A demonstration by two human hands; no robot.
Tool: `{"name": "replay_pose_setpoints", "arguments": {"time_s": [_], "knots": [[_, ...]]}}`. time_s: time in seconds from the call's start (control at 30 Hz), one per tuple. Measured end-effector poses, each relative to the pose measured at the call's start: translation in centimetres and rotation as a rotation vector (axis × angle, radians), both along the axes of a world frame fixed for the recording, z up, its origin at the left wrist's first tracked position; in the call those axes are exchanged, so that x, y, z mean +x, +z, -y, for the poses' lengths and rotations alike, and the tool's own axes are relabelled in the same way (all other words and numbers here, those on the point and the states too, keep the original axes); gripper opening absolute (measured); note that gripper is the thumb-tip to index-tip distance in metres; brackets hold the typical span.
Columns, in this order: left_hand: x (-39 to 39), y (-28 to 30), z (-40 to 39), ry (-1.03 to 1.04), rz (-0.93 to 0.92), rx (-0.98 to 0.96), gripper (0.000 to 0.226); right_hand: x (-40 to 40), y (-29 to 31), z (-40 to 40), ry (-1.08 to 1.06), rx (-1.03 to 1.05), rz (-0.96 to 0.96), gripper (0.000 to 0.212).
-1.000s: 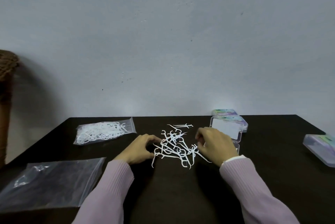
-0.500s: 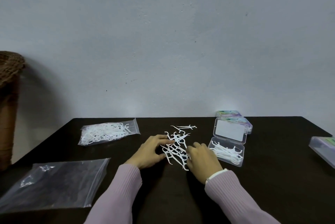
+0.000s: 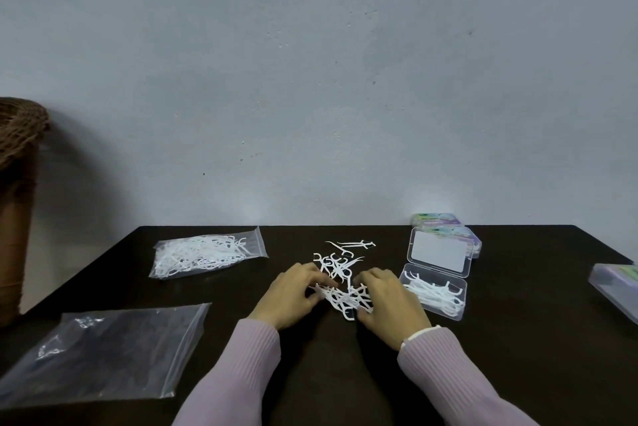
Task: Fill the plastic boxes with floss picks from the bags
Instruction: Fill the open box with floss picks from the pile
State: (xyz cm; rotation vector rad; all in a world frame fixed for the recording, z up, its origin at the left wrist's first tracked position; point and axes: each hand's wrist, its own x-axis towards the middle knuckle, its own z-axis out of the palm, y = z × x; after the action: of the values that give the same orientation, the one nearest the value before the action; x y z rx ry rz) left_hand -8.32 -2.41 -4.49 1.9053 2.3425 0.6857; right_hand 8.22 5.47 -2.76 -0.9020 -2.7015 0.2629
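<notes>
Head view looks down on a dark tabletop (image 3: 518, 374) set against a pale grey wall (image 3: 310, 80). Both hands sit at the centre, closing in on a loose pile of white floss picks (image 3: 347, 298) from either side. The left hand (image 3: 293, 298) has its fingers curled inward against the left edge of the pile; the right hand (image 3: 390, 304) does the same on the right edge, fingers bent over the picks. Each grip is partly closed, gathering the heap between them (whether any single pick is actually pinched cannot be told). A few more loose picks (image 3: 340, 258) lie just behind the hands, farther from the person.

Just beside the right hand stands an open clear plastic box (image 3: 435, 292), its tray holding a layer of picks and its lid (image 3: 440, 256) tipped up behind. Behind that lid lie closed boxes (image 3: 438, 220) with coloured labels, stacked near the wall. Another closed box (image 3: 616, 285) sits at the right edge, well apart.

To the left, a zip bag full of picks (image 3: 207, 254) rests near the back of the tabletop. Nearer the person lies a flat clear bag (image 3: 103, 353). A woven brown basket (image 3: 19, 135) stands off the tabletop at far left. Both sleeves (image 3: 234, 377) are ribbed lilac.
</notes>
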Motion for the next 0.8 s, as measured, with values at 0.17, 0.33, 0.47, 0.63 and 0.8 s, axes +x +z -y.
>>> {"name": "replay_pose_setpoints", "arguments": {"time_s": [0.17,0.33,0.47,0.63,0.8], "knots": [[0.1,0.4,0.3,0.016,-0.058,0.022,0.021,0.1,-0.4,-0.2,0.046,-0.020,0.104,0.047],[0.2,0.5,0.6,0.029,-0.047,0.054,0.017,0.1,0.0,-0.8,0.070,0.044,0.092,0.032],[0.4,0.6,0.6,0.069,0.008,0.040,0.018,0.4,0.5,-0.9,0.068,0.078,0.126,0.024],[0.6,0.8,0.7,0.082,-0.030,0.068,0.022,0.5,0.5,-1.0,0.063,0.151,0.211,0.021],[0.7,1.3,1.1,0.083,0.085,0.088,0.018,1.3,1.0,-1.5,0.026,0.078,0.152,0.020]]}}
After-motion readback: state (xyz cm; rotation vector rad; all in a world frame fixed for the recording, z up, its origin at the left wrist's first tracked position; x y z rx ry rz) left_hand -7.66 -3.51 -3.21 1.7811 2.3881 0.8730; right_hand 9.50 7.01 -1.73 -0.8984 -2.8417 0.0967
